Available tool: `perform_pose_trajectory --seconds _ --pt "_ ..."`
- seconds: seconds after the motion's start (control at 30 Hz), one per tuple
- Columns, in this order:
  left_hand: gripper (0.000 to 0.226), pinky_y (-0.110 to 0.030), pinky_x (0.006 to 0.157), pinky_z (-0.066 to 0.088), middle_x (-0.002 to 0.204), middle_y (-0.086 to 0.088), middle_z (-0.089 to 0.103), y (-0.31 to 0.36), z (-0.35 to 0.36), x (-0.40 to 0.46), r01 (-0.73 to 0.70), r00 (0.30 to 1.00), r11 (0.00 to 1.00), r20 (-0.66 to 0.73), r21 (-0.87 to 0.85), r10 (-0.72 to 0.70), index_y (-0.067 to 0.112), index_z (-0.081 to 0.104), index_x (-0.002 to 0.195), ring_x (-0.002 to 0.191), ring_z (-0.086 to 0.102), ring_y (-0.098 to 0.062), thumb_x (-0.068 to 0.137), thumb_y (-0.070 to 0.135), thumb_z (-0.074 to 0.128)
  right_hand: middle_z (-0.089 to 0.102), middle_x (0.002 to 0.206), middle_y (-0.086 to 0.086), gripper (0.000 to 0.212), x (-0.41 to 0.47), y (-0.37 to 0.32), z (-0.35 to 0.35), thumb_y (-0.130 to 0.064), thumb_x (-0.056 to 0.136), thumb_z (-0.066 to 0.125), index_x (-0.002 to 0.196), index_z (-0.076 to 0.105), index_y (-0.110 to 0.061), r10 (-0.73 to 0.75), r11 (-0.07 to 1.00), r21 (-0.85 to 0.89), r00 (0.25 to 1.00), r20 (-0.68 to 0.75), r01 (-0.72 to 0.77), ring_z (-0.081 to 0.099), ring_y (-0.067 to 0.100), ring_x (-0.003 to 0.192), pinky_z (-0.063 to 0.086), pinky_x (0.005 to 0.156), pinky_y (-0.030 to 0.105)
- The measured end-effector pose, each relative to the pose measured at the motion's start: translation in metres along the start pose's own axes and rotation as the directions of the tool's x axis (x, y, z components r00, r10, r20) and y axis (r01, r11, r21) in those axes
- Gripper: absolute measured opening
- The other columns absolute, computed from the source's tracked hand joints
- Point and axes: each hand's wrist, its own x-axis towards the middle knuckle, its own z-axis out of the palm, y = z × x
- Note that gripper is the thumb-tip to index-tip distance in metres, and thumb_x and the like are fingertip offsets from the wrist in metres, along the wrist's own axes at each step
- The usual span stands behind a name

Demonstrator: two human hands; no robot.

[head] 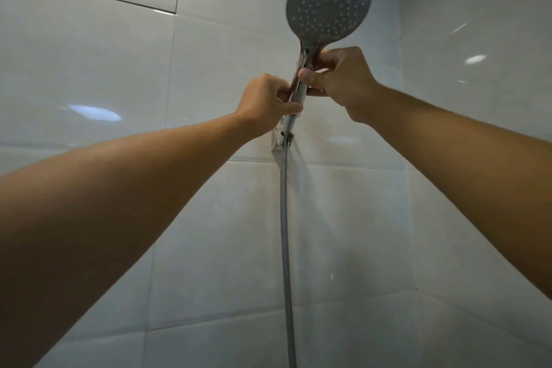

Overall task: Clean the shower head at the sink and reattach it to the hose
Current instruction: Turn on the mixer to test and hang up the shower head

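Shower head (328, 0) upright at 1 o'clock of frame, perforated face toward camera, handle seated in white wall bracket (277, 140) on tiled wall (89, 63). Left hand (268, 104) fingers clamped on lower handle; right hand (337, 75) fingers clamped on upper handle. Hose (285, 233) joined to handle base, hanging toward 6 o'clock.

hose (286, 248) cut off below, handle (301, 84) partly hidden

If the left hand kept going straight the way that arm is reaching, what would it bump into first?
The left hand already grips the shower head handle. Pushed further, it would probably press that into the white wall holder, then the tiled wall; depth is unclear.
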Motion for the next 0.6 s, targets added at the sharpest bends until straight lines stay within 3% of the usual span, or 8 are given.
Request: perform_pose_trajectory --seconds 0.27,0.43,0.6 --pt "0.035 -0.025 0.049 0.028 0.053 0.005 0.042 -0.023 0.015 -0.007 0.033 0.998 0.999 0.049 0.03 -0.034 0.021 0.053 0.054 0.05 0.032 -0.011 0.075 0.025 0.08 0.071 0.098 0.02 0.021 -0.005 0.027 0.011 0.001 0.086 0.07 0.106 0.069 0.008 0.033 0.999 0.008 0.998 0.06 -0.034 0.072 0.032 0.089 0.061 0.079 0.037" --pt "0.022 -0.029 0.059 0.04 0.067 -0.002 0.057 -0.034 0.029 -0.01 0.05 0.999 0.998 0.015 -0.026 -0.05 0.007 0.07 0.077 0.061 0.045 -0.016 0.074 0.026 0.081 0.07 0.095 0.015 0.019 -0.009 0.039 0.01 0.002 0.088 0.067 0.107 0.069 0.006 0.038 0.998 0.052 0.997 0.071 -0.041 0.071 0.029 0.09 0.06 0.077 0.032" --pt "0.021 -0.027 0.063 0.05 0.074 0.004 0.062 -0.035 0.031 -0.014 0.054 0.998 0.996 0.019 -0.069 -0.053 0.016 0.064 0.083 0.07 0.061 -0.016 0.077 0.028 0.081 0.071 0.099 0.017 0.019 -0.011 0.043 0.011 0.0 0.089 0.067 0.108 0.068 0.003 0.017 0.999 0.047 0.997 0.077 -0.021 0.072 0.028 0.092 0.06 0.081 0.034"
